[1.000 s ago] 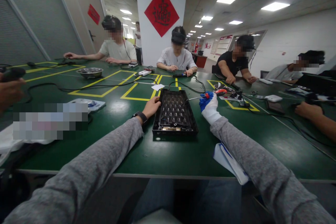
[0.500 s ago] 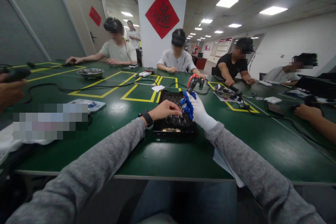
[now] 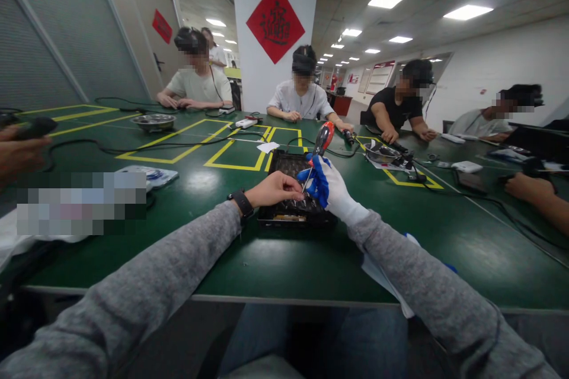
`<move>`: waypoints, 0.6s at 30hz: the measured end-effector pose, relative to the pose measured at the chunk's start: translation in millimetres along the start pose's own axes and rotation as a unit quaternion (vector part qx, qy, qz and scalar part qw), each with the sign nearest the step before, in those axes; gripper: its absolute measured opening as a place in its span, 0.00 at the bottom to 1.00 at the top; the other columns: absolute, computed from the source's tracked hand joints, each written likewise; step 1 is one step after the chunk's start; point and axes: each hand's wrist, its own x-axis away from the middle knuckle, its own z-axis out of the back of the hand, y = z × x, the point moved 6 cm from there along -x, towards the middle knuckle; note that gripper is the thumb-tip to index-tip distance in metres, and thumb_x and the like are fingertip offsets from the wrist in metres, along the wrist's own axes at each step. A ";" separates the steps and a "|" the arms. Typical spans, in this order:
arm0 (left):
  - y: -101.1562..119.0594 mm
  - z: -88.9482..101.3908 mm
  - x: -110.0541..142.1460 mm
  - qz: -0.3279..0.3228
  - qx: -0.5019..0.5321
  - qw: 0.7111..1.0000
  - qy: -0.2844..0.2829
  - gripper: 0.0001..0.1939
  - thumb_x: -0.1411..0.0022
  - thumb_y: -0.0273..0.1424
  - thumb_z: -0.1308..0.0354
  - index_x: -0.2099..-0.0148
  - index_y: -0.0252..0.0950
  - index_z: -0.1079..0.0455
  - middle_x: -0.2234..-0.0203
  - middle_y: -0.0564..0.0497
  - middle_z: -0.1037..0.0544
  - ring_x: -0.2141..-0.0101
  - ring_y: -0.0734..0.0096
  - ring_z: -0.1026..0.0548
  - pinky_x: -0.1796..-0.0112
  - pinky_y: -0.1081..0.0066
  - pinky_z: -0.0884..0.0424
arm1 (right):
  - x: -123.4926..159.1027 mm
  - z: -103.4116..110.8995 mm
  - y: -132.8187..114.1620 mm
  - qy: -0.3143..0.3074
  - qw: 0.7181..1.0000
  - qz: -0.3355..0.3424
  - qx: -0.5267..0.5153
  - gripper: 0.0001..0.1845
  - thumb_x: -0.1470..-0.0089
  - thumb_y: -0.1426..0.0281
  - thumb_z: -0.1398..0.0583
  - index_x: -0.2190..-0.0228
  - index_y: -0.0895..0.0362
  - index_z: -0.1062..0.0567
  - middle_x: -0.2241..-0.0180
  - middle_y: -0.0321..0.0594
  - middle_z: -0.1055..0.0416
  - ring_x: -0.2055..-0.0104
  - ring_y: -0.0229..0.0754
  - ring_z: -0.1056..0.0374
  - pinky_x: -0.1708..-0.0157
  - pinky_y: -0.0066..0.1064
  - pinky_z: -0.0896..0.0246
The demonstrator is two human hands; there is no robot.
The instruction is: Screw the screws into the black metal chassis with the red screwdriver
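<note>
A black rectangular tray-like casing [image 3: 293,163] lies on the green table [image 3: 275,260] in front of me. My right hand [image 3: 329,188], in a white glove with blue fingers, grips a screwdriver [image 3: 320,142] with a red and black handle, its shaft slanting down toward the casing. My bare left hand [image 3: 275,188], a black watch on its wrist, hovers over the casing with fingers pinched together right at the screwdriver's tip. What the fingers pinch is too small to see.
Several seated people work round the table. Yellow tape boxes [image 3: 173,142], black cables [image 3: 133,148], a metal bowl [image 3: 154,122] and a white power strip [image 3: 245,123] lie beyond. A spare glove [image 3: 391,287] rests under my right forearm. Another person's hand [image 3: 18,151] holds a dark tool at left.
My right hand has lifted the screwdriver from the table at right and brought it over the casing. My left hand left the casing's edge and pinched at the tool's tip.
</note>
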 end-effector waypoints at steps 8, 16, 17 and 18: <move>2.0 -3.1 -0.2 -0.012 0.028 0.998 -0.047 0.15 0.47 0.38 0.41 0.66 0.29 0.25 0.71 0.46 0.22 0.70 0.72 0.27 0.64 0.72 0.32 | -3.4 5.0 4.5 -0.029 0.999 0.019 0.011 0.19 0.49 0.57 0.45 0.59 0.56 0.32 0.78 0.32 0.29 0.86 0.28 0.41 0.89 0.18 0.47; -4.1 -2.8 -0.5 -0.003 0.020 0.999 -0.045 0.16 0.48 0.39 0.40 0.69 0.28 0.27 0.75 0.48 0.24 0.72 0.75 0.29 0.68 0.75 0.33 | 3.3 0.2 -0.1 -0.011 0.998 0.026 0.048 0.22 0.50 0.55 0.43 0.58 0.55 0.34 0.77 0.32 0.29 0.85 0.30 0.38 0.88 0.21 0.46; -3.8 -3.4 -0.2 -0.009 0.019 0.998 -0.052 0.16 0.48 0.39 0.41 0.69 0.28 0.27 0.74 0.48 0.24 0.72 0.75 0.29 0.67 0.74 0.33 | 2.1 0.8 1.5 -0.012 0.999 0.015 0.043 0.22 0.50 0.54 0.44 0.58 0.56 0.34 0.77 0.33 0.29 0.85 0.31 0.38 0.88 0.21 0.45; -3.3 -3.7 0.1 -0.014 0.017 0.998 -0.058 0.16 0.48 0.39 0.41 0.68 0.28 0.26 0.74 0.48 0.24 0.71 0.74 0.29 0.67 0.74 0.33 | 1.0 1.2 3.4 -0.018 0.999 0.002 0.037 0.23 0.49 0.54 0.46 0.58 0.57 0.33 0.77 0.35 0.28 0.85 0.31 0.38 0.88 0.22 0.45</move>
